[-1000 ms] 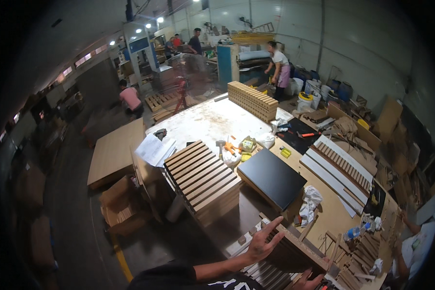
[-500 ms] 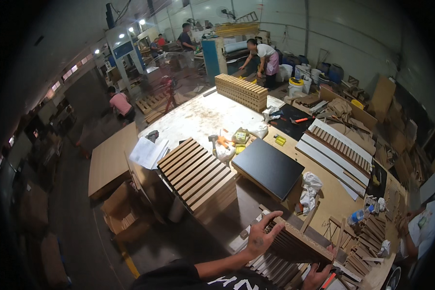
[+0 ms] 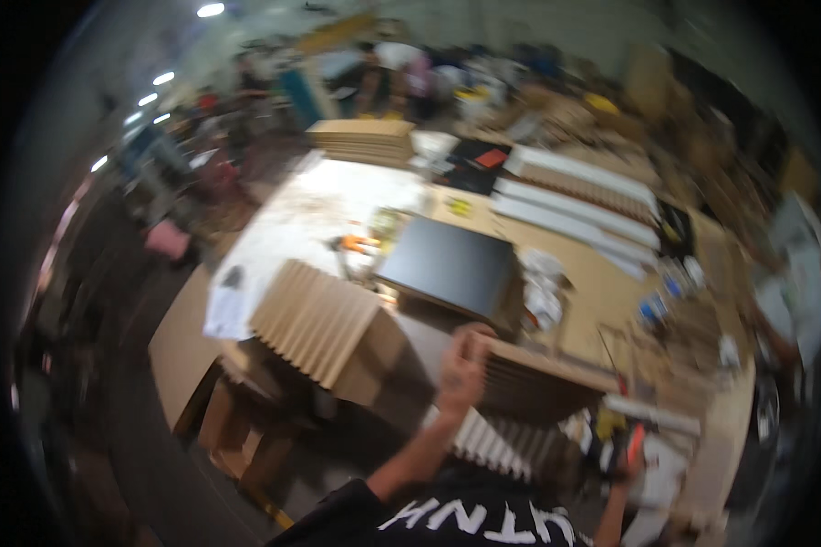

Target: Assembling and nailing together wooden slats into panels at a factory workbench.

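A slatted wooden panel (image 3: 547, 378) stands on edge close in front of me, with grooves along its near side. My left hand (image 3: 463, 372) is closed on its upper left corner, fingers bent over the edge. Lower right of the panel, my right hand (image 3: 626, 467) is closed around a tool with a red-orange handle (image 3: 637, 441); blur hides its exact kind. Below the panel lie pale ribbed strips (image 3: 497, 447). To the left of my left hand is a stack of slatted panels (image 3: 315, 319).
A dark flat panel (image 3: 447, 264) lies on the worktable beyond my hands. White crumpled wrapping (image 3: 543, 287), a water bottle (image 3: 661, 305) and wood offcuts (image 3: 693, 387) are to the right. Another panel stack (image 3: 360, 143) stands at the back. A person (image 3: 397, 73) bends over farther off.
My right hand has left the panel's lower right end and now grips the red-orange tool. My left hand stays on the panel's corner. The whole view has shifted and blurred.
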The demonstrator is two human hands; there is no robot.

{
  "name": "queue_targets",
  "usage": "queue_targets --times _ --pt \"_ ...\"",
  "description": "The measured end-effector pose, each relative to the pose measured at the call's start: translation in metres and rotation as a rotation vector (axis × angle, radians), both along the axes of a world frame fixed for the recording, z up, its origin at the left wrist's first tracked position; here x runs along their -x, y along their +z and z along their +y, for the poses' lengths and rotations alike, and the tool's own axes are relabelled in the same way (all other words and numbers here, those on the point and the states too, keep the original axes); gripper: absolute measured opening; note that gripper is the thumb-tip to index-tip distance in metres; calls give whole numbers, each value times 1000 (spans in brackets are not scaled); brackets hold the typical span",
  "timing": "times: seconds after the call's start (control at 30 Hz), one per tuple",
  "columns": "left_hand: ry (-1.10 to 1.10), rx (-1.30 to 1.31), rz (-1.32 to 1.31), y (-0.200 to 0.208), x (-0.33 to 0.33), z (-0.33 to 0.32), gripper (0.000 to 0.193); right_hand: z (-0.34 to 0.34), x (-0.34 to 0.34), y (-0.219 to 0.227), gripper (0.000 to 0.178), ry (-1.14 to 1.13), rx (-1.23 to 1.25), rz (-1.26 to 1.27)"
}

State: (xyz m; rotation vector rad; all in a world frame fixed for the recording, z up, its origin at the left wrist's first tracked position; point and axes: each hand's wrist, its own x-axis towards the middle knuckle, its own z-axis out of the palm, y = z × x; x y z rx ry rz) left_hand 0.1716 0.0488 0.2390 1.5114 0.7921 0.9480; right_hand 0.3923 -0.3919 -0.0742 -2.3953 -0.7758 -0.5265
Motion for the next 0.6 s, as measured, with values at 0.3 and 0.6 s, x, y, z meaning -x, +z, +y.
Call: queue_targets --times 0.3,0.6 --pt "5 154 -220 21 -13 -2 29 60 -4 85 29 -376 150 396" --pt "-80 92 -122 5 -2 10 22 145 14 352 19 296 -338 536"
